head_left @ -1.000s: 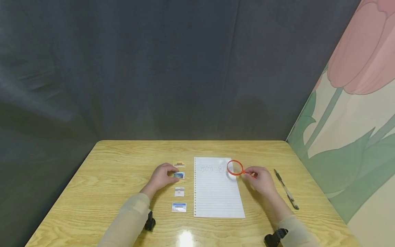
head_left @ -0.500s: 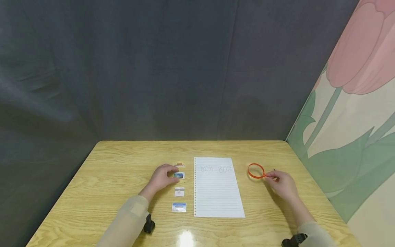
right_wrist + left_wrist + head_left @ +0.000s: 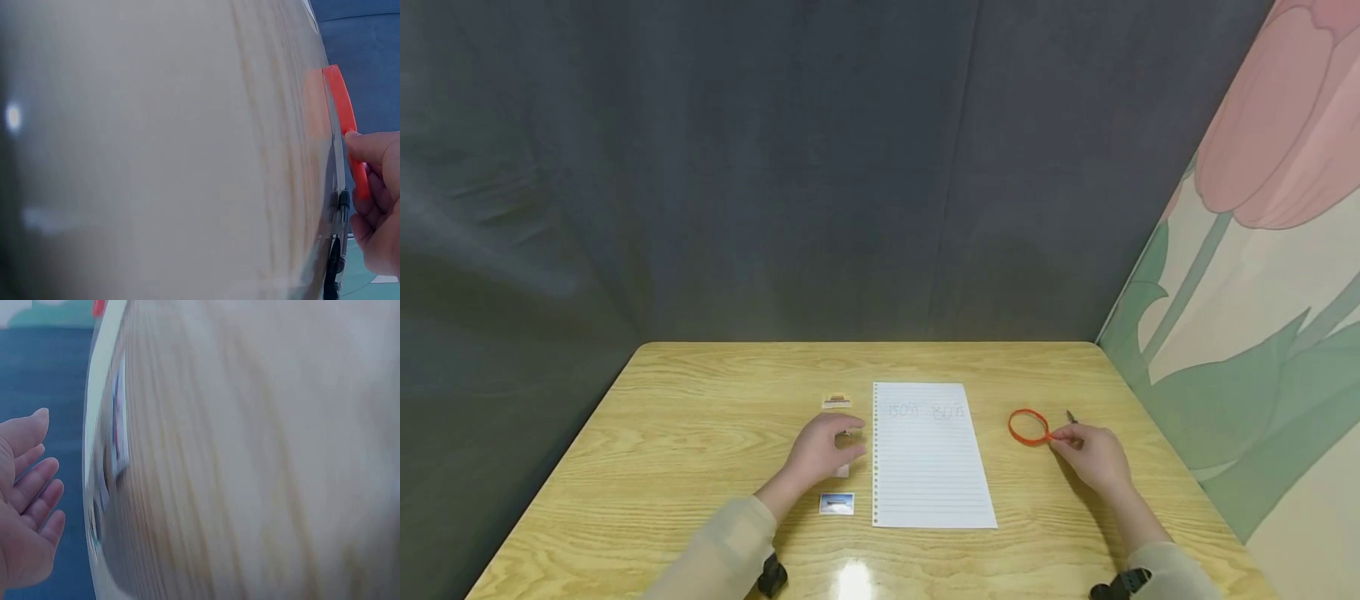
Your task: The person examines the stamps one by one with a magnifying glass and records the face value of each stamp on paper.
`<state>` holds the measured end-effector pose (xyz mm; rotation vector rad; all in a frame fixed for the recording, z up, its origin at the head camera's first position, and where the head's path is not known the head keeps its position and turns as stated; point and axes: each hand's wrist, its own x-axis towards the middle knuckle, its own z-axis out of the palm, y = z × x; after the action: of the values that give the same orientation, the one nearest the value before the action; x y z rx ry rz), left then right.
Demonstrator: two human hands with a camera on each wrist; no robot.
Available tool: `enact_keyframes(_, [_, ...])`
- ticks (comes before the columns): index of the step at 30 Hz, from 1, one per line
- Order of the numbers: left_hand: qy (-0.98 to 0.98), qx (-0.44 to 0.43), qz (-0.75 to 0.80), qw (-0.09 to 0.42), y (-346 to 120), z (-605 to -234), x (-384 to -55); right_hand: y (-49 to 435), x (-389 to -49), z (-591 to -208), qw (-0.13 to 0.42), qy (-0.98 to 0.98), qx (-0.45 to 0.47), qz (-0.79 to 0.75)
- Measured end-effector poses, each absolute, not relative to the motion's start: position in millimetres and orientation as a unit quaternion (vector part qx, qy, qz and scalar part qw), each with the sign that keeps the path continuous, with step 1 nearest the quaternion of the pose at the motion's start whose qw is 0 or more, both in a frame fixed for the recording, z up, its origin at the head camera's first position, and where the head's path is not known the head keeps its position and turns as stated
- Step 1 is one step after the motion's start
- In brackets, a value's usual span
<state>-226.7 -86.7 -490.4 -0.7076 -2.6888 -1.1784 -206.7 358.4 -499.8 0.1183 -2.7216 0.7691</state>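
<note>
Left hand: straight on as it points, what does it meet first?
The left hand would probably meet the paper, at its punched edge; depth is unclear, so it might pass above.

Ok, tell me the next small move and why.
Probably have the right hand lay the red magnifying glass down and let go: its ring is close to the tabletop, between the lined paper and the pen.

Lined sheet (image 3: 933, 467): faint handwritten "150" (image 3: 898, 411), "80" (image 3: 941, 412); trailing characters unclear.
</note>
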Motion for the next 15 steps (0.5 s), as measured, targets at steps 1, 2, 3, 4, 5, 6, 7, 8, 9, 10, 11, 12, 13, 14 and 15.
enact_keyframes(1, [-0.888,-0.237,-0.390,0.057,-83,-489,-224,358,-206,-500,0.153,-0.951,0.042,0.265])
enact_keyframes(2, [-0.885,-0.241,-0.394,0.050,-80,-488,-221,359,-206,-500,0.151,-0.952,0.044,0.262])
enact_keyframes(3, [-0.884,-0.242,-0.397,0.042,-77,-488,-218,359,-206,-500,0.150,-0.953,0.045,0.259])
enact_keyframes(4, [-0.884,-0.243,-0.399,0.035,-74,-488,-216,359,-206,-500,0.148,-0.954,0.044,0.257])
enact_keyframes(5, [-0.883,-0.246,-0.399,0.030,-71,-489,-213,359,-206,-500,0.145,-0.955,0.044,0.255])
enact_keyframes(6, [-0.883,-0.248,-0.397,0.025,-69,-489,-211,359,-207,-500,0.143,-0.956,0.043,0.252])
enact_keyframes(7, [-0.883,-0.250,-0.397,0.022,-66,-489,-209,360,-207,-501,0.141,-0.957,0.043,0.250])
enact_keyframes(8, [-0.882,-0.251,-0.398,0.019,-64,-490,-206,360,-207,-501,0.138,-0.958,0.043,0.248])
enact_keyframes(9, [-0.882,-0.252,-0.398,0.016,-62,-490,-204,360,-207,-501,0.137,-0.958,0.041,0.247])
enact_keyframes(10, [-0.882,-0.253,-0.398,0.014,-59,-490,-202,361,-207,-501,0.140,-0.958,0.041,0.246])
enact_keyframes(11, [-0.882,-0.253,-0.397,0.012,-57,-490,-200,362,-208,-501,0.143,-0.958,0.042,0.245])
enact_keyframes(12, [-0.883,-0.252,-0.395,0.010,-56,-490,-199,363,-208,-500,0.147,-0.958,0.040,0.245])
enact_keyframes(13, [-0.884,-0.255,-0.392,0.011,-54,-490,-197,364,-209,-500,0.153,-0.957,0.039,0.244])
enact_keyframes(14, [-0.884,-0.257,-0.390,0.012,-53,-491,-196,366,-210,-500,0.160,-0.956,0.040,0.244])
enact_keyframes(15, [-0.884,-0.260,-0.388,0.014,-51,-492,-196,368,-210,-499,0.169,-0.954,0.039,0.246])
